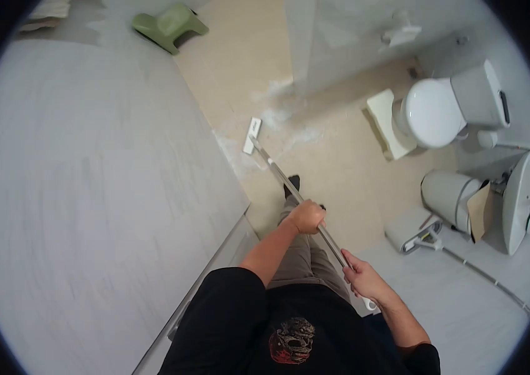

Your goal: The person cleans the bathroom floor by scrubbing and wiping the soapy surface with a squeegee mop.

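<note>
Both hands hold the metal pole of a long-handled floor brush (290,185). My left hand (307,217) is closed around the middle of the pole. My right hand (363,275) grips it lower down, near the white end close to my body. At the far end, the narrow white brush head (252,135) lies on the beige tiled floor (352,194). Whitish foam or powder (305,135) is smeared on the floor around the head. The underside of the brush head is hidden.
A toilet (437,112) stands at the right, with a cream footstool (390,128) in front. Below are a bin (446,195), a washbasin (518,203) and a flat mop (477,270) by its bucket (407,229). A green stool (172,26) sits at the back. A grey wall (90,187) bounds the left.
</note>
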### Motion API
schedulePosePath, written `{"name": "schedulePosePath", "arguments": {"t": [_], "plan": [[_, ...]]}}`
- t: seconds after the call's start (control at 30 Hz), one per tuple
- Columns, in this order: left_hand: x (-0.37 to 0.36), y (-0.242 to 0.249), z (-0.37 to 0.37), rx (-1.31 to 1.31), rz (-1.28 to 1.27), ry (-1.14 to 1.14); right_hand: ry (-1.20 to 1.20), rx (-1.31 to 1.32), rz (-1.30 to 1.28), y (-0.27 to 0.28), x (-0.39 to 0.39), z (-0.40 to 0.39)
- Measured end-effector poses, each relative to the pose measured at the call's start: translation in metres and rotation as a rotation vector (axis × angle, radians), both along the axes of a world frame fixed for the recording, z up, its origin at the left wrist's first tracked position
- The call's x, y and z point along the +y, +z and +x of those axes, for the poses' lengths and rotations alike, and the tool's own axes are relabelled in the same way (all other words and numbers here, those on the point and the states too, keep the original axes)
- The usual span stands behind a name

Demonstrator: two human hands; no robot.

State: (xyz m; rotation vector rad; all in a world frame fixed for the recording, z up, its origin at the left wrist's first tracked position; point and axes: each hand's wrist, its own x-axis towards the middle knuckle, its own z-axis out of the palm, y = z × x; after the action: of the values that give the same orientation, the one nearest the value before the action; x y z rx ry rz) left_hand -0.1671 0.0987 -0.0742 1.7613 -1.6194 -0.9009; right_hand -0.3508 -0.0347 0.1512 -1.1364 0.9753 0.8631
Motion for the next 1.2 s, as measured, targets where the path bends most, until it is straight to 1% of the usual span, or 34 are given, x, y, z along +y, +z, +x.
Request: {"name": "schedulePosePath", "arguments": {"t": [0.03, 0.1, 0.13, 0.2, 0.23, 0.3, 0.33, 0.37, 0.43, 0.47, 0.5, 0.53, 0.57, 0.6, 0.63, 0.7, 0.73, 0.77, 0.8, 0.83, 0.87, 0.9, 0.97, 1.0, 1.07, 1.1, 1.13, 1.2], "plan": [[-0.005, 0.012, 0.001, -0.029, -0.019, 0.016, 0.016, -0.029, -0.019, 0.014, -0.01, 0.01], [-0.018, 0.033, 0.004, -0.045, -0.129, 0.203, 0.156, -0.095, -0.037, 0.044, -0.032, 0.032], [-0.025, 0.042, 0.008, -0.067, -0.149, 0.216, 0.171, -0.117, -0.056, 0.048, -0.046, 0.041], [-0.042, 0.051, 0.017, -0.059, -0.104, 0.334, 0.159, -0.072, 0.072, 0.051, -0.082, 0.06], [-0.049, 0.051, 0.025, -0.065, -0.124, 0.354, 0.179, -0.077, 0.052, 0.051, -0.097, 0.075], [-0.057, 0.041, 0.047, -0.053, 0.006, 0.384, 0.134, -0.035, 0.202, 0.04, -0.125, 0.111], [-0.06, 0.032, 0.061, -0.04, 0.029, 0.39, 0.114, -0.078, 0.274, 0.028, -0.137, 0.127], [-0.058, 0.022, 0.067, -0.014, 0.031, 0.418, 0.139, -0.049, 0.273, 0.019, -0.147, 0.139], [-0.06, 0.018, 0.1, -0.093, 0.067, 0.618, -0.052, -0.117, 0.417, 0.015, -0.162, 0.179], [-0.062, 0.019, 0.117, -0.107, 0.059, 0.633, -0.083, -0.188, 0.482, 0.021, -0.17, 0.192], [-0.059, 0.013, 0.13, -0.119, 0.047, 0.763, -0.076, -0.195, 0.484, 0.033, -0.169, 0.207], [-0.054, 0.012, 0.141, -0.123, 0.045, 0.884, -0.179, -0.362, 0.552, 0.047, -0.164, 0.221], [-0.051, 0.012, 0.15, -0.118, 0.055, 0.886, -0.28, -0.525, 0.614, 0.055, -0.163, 0.23], [-0.049, 0.014, 0.162, -0.148, 0.085, 0.883, -0.183, -0.594, 0.541, 0.052, -0.167, 0.237], [-0.044, 0.014, 0.168, -0.177, 0.113, 0.888, -0.162, -0.582, 0.548, 0.047, -0.164, 0.246], [-0.032, 0.02, 0.163, -0.188, 0.115, 0.934, 0.356, -0.958, -0.116, 0.041, -0.151, 0.266], [-0.028, 0.02, 0.159, -0.069, 0.029, 1.033, 0.463, -1.03, -0.264, 0.041, -0.146, 0.281], [-0.027, 0.019, 0.16, 0.049, -0.07, 1.131, 0.484, -1.041, -0.256, 0.042, -0.139, 0.294], [-0.025, 0.018, 0.161, 0.046, -0.074, 1.156, 0.45, -1.199, -0.15, 0.042, -0.132, 0.305], [-0.021, 0.017, 0.163, 0.137, -0.048, 1.185, 0.411, -1.353, -0.034, 0.039, -0.127, 0.313], [-0.02, 0.015, 0.161, 0.23, -0.018, 1.213, 0.433, -1.323, 0.113, 0.023, -0.125, 0.315], [-0.023, 0.015, 0.16, 0.226, -0.016, 1.244, 0.454, -1.325, 0.139, 0.016, -0.128, 0.316], [-0.03, 0.012, 0.167, 0.232, 0.04, 1.158, 0.453, -1.378, 0.173, 0.006, -0.136, 0.317], [-0.04, 0.013, 0.169, 0.227, 0.041, 1.193, 0.477, -1.381, 0.202, 0.005, -0.146, 0.318], [-0.073, 0.016, 0.166, -0.028, 0.023, 1.062, 0.432, -1.409, 0.165, 0.012, -0.175, 0.312], [-0.095, 0.009, 0.163, -0.022, 0.04, 1.067, 0.447, -1.406, 0.184, 0.015, -0.195, 0.31], [-0.121, 0.003, 0.163, -0.019, 0.055, 1.063, 0.436, -1.403, 0.143, 0.02, -0.218, 0.309], [-0.186, 0.021, 0.161, 0.044, 0.102, 1.104, 0.39, -1.374, 0.066, 0.035, -0.265, 0.308]]}}
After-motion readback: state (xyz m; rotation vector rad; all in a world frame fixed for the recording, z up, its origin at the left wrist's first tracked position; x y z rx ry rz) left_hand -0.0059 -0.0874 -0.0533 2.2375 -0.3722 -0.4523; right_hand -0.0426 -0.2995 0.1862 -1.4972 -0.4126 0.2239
